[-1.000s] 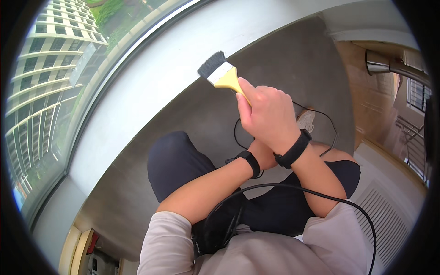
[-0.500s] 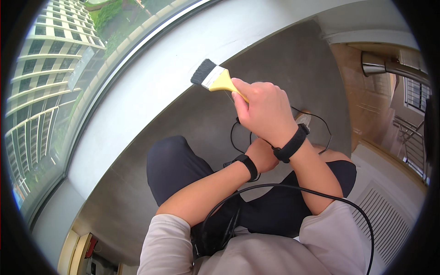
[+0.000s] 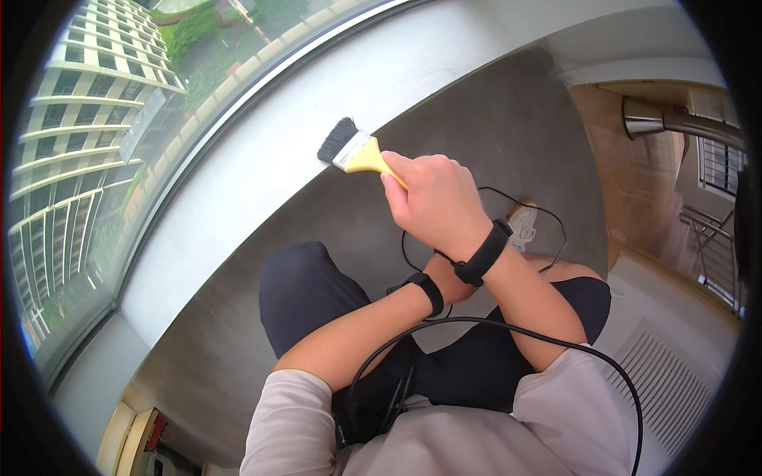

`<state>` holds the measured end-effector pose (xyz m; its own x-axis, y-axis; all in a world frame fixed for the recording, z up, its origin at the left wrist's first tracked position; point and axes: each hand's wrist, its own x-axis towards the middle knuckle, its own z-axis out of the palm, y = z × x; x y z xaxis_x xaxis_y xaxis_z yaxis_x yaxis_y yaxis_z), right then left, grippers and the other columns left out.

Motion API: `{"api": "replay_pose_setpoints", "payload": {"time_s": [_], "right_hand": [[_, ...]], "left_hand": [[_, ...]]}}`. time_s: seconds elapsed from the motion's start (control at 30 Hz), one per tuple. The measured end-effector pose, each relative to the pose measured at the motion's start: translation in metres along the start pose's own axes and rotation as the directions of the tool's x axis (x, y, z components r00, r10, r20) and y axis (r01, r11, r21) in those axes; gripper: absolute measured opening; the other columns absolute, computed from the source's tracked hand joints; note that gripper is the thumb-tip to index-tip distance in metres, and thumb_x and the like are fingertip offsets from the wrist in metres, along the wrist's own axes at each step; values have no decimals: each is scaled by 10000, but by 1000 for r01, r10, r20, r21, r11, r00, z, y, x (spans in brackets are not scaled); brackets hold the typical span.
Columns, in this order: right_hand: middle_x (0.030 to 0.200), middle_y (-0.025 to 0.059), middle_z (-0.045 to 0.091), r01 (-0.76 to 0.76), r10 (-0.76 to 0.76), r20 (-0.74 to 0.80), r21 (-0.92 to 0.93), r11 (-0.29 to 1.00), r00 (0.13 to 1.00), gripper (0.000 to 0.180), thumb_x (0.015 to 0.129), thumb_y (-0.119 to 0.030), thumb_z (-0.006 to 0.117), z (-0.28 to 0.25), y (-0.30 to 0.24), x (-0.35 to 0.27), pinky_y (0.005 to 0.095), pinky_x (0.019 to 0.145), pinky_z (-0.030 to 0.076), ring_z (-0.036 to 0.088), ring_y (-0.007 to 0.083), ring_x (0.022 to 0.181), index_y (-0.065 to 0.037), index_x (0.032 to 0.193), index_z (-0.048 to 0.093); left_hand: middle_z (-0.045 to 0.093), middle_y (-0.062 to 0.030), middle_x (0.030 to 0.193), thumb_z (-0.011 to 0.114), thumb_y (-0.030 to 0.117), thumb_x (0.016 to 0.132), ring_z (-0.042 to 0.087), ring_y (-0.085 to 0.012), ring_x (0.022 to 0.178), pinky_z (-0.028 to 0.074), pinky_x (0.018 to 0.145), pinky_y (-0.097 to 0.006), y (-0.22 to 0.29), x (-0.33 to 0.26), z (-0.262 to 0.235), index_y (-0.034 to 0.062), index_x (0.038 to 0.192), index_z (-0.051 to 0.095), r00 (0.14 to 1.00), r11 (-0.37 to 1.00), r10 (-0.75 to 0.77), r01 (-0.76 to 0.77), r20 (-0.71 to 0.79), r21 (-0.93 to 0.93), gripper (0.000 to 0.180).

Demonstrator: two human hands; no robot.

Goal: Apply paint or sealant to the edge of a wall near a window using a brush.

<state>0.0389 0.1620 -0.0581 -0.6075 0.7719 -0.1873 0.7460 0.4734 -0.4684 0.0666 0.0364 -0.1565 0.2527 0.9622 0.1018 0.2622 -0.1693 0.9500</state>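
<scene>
One flat paintbrush with a yellow handle, metal ferrule and black bristles point(image 3: 353, 148) is touching the edge of the white curved ledge point(image 3: 262, 174), bristles on it. The right hand point(image 3: 436, 202) is gripping its handle in a closed fist. The left hand point(image 3: 454, 285) is sitting hidden beneath the right wrist; its grip cannot be told. Two black wristbands point(image 3: 480, 254) are circling the wrists. One black cable point(image 3: 508, 327) is looping across the lap.

Grey concrete floor point(image 3: 492, 127), bounded on the left by a broad pale parapet ledge point(image 3: 262, 166) with a glass pane point(image 3: 119, 159) beyond it, through which a multi-storey building point(image 3: 71, 159) and green trees point(image 3: 190, 32) show far below. Black cable point(image 3: 548, 214) looped on the floor, just beside a pale shoe point(image 3: 522, 224). At right: a metal railing point(image 3: 706, 159), a brown wall point(image 3: 635, 182) and a slatted white vent panel point(image 3: 667, 381).
</scene>
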Motion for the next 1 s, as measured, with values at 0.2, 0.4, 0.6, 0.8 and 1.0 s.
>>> {"api": "replay_pose_setpoints", "payload": {"time_s": [0.2,0.4,0.6,0.8,1.0], "right_hand": [[787,173,705,-296,245,-226,-230,927,943,213,949,-221,576,-56,75,36,504,660,565,689,408,752,-55,883,692],[733,179,682,-136,116,-113,-192,972,987,204,940,-237,590,-38,44,25,507,674,569,689,420,741,-60,901,683],[754,158,685,-214,182,-139,-268,939,973,187,940,-219,585,-58,44,35,478,654,553,674,397,722,-72,898,692],[794,161,697,-44,59,75,-187,981,995,194,926,-223,591,-61,48,43,486,677,558,674,401,764,-88,967,724],[745,156,691,-348,245,-333,-298,889,911,207,929,-212,582,-65,53,47,479,638,563,678,387,705,-53,868,699]], "left_hand": [[676,-143,703,649,211,870,691,-362,654,548,577,-472,11,11,-17,31,1056,575,897,950,-96,-47,432,309,269],[686,-155,738,642,231,884,699,-367,691,550,599,-481,18,11,-20,31,1036,567,882,955,-113,-30,457,295,262],[697,-166,769,620,226,895,706,-374,725,556,635,-490,13,11,-22,27,1074,565,867,948,-131,-32,480,315,273],[692,-172,766,636,239,897,701,-384,737,553,643,-497,12,10,-25,36,1080,543,870,940,-145,-26,471,339,288],[691,-184,757,629,239,903,701,-389,730,555,637,-495,9,11,-25,35,1102,545,870,938,-146,-28,470,345,297]]}}
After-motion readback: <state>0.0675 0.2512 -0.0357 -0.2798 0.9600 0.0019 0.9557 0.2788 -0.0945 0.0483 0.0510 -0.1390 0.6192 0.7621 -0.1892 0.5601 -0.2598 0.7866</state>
